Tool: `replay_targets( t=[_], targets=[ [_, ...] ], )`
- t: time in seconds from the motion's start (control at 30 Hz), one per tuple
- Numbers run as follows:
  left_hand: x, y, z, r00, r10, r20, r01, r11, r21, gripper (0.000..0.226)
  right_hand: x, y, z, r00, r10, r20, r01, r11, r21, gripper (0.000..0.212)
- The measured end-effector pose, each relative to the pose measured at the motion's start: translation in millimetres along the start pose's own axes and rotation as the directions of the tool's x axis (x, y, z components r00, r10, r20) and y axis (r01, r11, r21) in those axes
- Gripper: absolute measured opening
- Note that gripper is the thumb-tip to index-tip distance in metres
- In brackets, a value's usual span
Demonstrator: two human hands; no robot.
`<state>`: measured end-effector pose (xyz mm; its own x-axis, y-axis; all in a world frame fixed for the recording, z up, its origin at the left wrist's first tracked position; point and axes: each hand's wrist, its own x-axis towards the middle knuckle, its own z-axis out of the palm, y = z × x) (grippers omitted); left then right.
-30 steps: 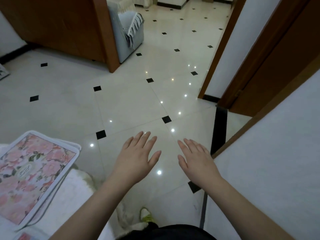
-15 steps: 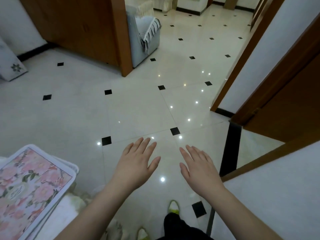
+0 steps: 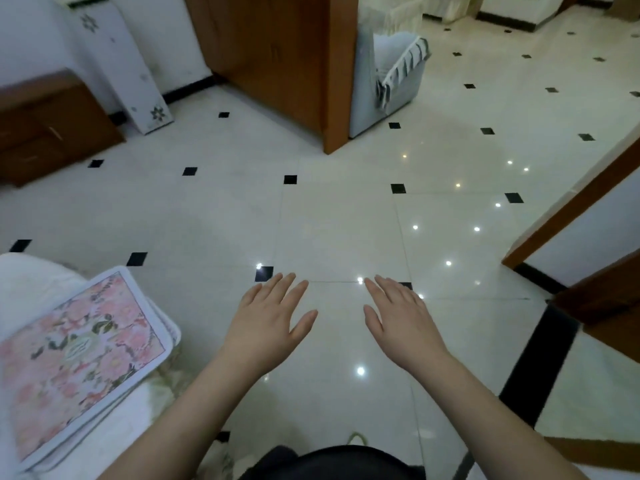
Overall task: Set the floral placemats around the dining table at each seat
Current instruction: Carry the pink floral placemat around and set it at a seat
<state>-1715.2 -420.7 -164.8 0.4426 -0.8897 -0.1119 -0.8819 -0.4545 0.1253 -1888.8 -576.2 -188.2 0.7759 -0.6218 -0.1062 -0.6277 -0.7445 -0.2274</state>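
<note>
Glossy cream tiled floor (image 3: 214,216) with black insets, wooden partition (image 3: 277,57), grey armchair (image 3: 388,74), white walls (image 3: 31,32)

View swung leftward: floral placemats (image 3: 74,355) now lie nearer the left hand (image 3: 268,320); right hand (image 3: 398,322) unchanged in pose, wall beside it gone.

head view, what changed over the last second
The view swung left: a wooden drawer unit and a leaning white panel came into sight. Nothing was grasped or released. Both hands, left and right, stay open and empty; the floral placemats stay stacked at lower left.
</note>
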Motion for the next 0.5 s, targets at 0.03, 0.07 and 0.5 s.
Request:
replay_targets(
  t=[0.03,0.07,0.5],
  targets=[
    [1,-6,-1,0.999,-0.034,0.005,0.034,0.999,-0.005,0.084,12,-3,0,0.999,-0.031,0.008,0.031,1.0,0.002,0.079],
    [2,-13,-3,0.998,-0.068,0.008,0.068,0.998,-0.013,0.086,23,-8,1,0.998,-0.058,0.014,0.058,0.998,0.005,0.079],
    [26,-143,4,0.933,-0.361,0.009,0.36,0.929,-0.09,0.088,161,-127,29,0.931,-0.35,0.102,0.352,0.936,0.005,0.081]
  ],
)
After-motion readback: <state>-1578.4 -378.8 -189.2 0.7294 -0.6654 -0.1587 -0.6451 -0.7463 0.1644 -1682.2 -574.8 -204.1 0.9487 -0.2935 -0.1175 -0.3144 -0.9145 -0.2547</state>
